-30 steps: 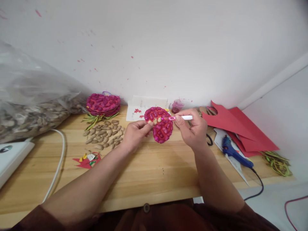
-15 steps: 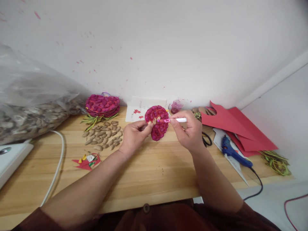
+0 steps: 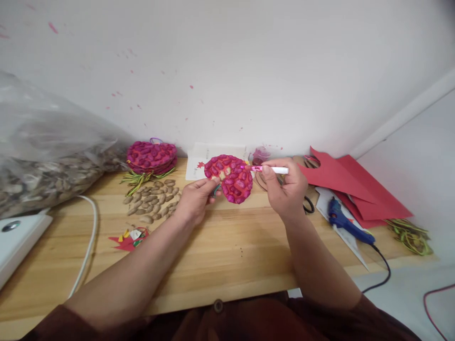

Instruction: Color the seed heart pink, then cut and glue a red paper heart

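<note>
Two hands are held apart above the table (image 3: 220, 265), each closed on something of its own. With twelve o'clock toward the wall, a round piece (image 3: 238, 182) covered in magenta shells is held up in front of the body, its nine o'clock edge pinched between the thumb and fingers of the left hand (image 3: 197, 199). Next to that thumb, a few shells are left pale. At three o'clock from the piece, a white-handled brush (image 3: 279, 170) is gripped like a pen by the right hand (image 3: 286, 189), its pink tip pointed at the piece's upper right part; whether a shell is touched by that tip cannot quite be told from this view. The piece is judged to be light, with a fairly stiff backing, but the shells are probably brittle and could be cracked or knocked loose by a hard squeeze. Wherever the colour is wet, a slippery, smearing surface should be expected, so the piece is best taken by its rim or at the pale shells, with support given from behind. Between nine and ten o'clock, a stack (image 3: 151, 157) of similar pieces is set against the wall; loose peanuts (image 3: 152, 199) are spread between eight and nine. A cup (image 3: 262, 155) of dark red liquid is placed at two o'clock, and a blue glue gun (image 3: 346, 222) is laid between three and four.
</note>
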Demonstrator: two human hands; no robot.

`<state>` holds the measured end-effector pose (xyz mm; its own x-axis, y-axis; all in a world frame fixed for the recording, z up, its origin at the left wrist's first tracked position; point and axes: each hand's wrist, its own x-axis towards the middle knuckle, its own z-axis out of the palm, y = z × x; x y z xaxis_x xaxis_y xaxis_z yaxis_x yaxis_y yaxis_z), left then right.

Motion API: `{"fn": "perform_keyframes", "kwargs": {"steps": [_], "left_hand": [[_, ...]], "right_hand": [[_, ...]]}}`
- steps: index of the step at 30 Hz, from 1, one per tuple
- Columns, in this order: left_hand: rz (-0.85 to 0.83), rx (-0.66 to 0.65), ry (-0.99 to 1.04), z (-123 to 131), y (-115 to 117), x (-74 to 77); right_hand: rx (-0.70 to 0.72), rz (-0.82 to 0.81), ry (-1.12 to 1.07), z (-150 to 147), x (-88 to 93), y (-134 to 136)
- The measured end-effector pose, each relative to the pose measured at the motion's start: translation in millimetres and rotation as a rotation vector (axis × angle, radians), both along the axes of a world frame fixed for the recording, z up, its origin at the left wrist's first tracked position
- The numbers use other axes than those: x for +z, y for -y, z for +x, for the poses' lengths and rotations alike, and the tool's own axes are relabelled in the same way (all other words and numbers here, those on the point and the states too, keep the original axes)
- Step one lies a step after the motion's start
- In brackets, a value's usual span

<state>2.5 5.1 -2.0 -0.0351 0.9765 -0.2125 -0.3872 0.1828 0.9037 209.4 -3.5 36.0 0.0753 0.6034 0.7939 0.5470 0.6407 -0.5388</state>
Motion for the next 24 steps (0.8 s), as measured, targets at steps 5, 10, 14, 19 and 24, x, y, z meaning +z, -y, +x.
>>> {"fn": "perform_keyframes", "kwargs": {"steps": [5,10,14,19,24], "left_hand": [[-0.042,-0.049,0.072,1,1,5.5],[-0.037,-0.016,0.057,2,2,4.1],[0.102,-0.024,-0.131,1,2,-3.8],[0.08,-0.039,-0.087,2,1,-5.9],[-0.021,-0.041,0.045,3,1,-0.1]], "right_hand": [[-0.038,0.038,-0.017,-2,3.2,0],[-0.039,-0.004,-0.021,-3,3.0,1],[0.003,-0.059,0.014,-4,0.4,3],[0.009,-0.068,0.023,-4,0.0,4],[-0.012,-0.037,-0.015,-3,2.1,3]]}}
